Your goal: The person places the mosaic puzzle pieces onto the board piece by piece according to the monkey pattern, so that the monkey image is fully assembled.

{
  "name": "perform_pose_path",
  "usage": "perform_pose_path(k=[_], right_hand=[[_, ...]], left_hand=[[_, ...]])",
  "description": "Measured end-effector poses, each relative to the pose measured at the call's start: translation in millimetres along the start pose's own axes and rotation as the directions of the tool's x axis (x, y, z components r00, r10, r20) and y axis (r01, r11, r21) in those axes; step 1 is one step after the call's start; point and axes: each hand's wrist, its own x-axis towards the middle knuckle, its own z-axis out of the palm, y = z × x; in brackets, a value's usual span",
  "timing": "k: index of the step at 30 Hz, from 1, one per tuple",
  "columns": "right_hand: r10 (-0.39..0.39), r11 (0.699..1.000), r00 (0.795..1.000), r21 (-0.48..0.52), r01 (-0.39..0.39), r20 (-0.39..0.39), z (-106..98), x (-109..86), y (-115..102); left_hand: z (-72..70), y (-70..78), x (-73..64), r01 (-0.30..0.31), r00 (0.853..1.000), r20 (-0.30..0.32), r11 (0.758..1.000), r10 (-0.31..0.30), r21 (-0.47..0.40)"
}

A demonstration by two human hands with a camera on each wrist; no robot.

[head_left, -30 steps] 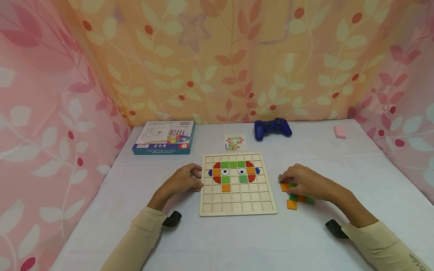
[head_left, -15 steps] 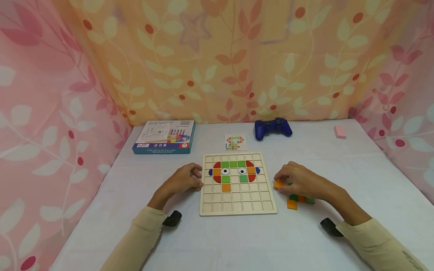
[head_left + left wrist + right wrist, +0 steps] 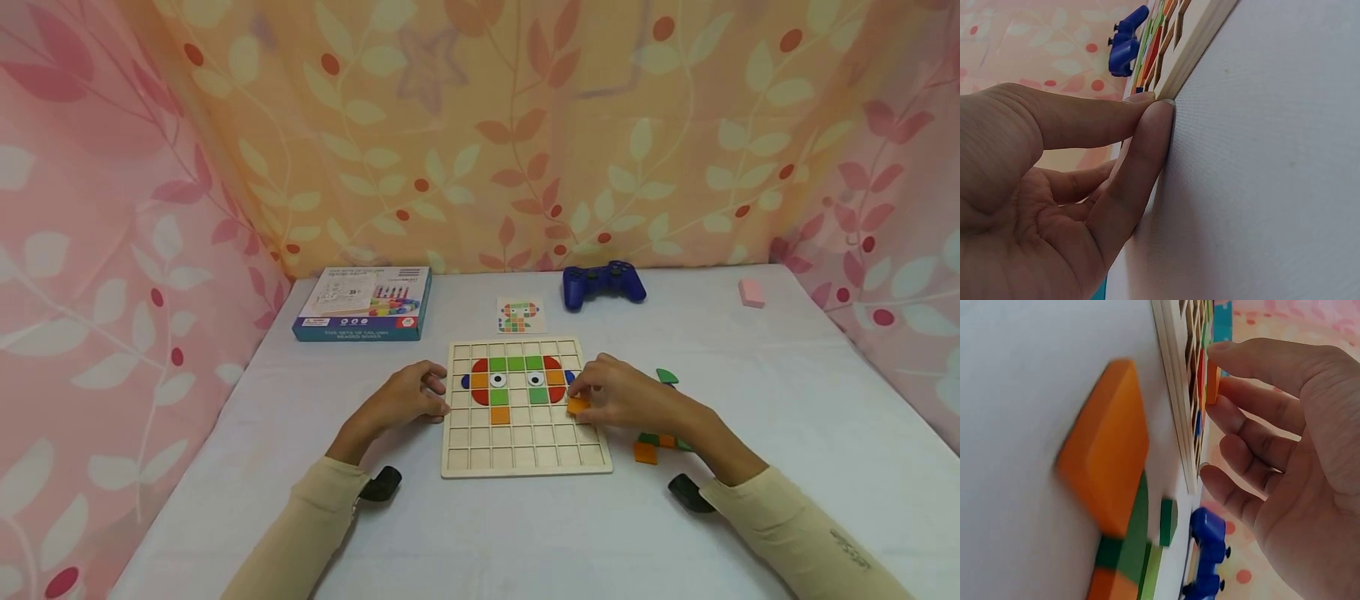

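Note:
My left hand (image 3: pixel 407 393) holds the left edge of the wooden grid board (image 3: pixel 525 458). In the left wrist view, its thumb and a fingertip (image 3: pixel 1163 112) meet at the board's rim (image 3: pixel 1188 65). My right hand (image 3: pixel 630 392) pinches an orange square tile (image 3: pixel 577 406) between thumb and fingers over the board's right side. This tile (image 3: pixel 1212 384) stands on edge in the right wrist view. Red, green, orange and blue tiles with two eye tiles form a face (image 3: pixel 517 381) on the board, with an orange square (image 3: pixel 500 416) below.
Loose tiles lie right of the board, including an orange square (image 3: pixel 646 452) and a green quarter-round (image 3: pixel 667 376). Behind the board are a pattern card (image 3: pixel 521 317) and a blue game controller (image 3: pixel 603 285). A box (image 3: pixel 362 304) stands back left, a pink block (image 3: pixel 752 292) back right.
My right hand has picked the orange square tile from the loose tiles and carried it left over the board. My left hand has stayed at the board's edge.

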Motion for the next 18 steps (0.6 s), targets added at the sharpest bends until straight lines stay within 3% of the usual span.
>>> perform_pose_path(k=[18], right_hand=[[-0.11, 0.994, 0.994, -0.024, 0.11, 0.009, 19.8, 31.7, -35.6]], left_hand=[[-1.0, -0.3, 0.3, 0.001, 1.0, -0.006, 1.0, -0.001, 0.016]])
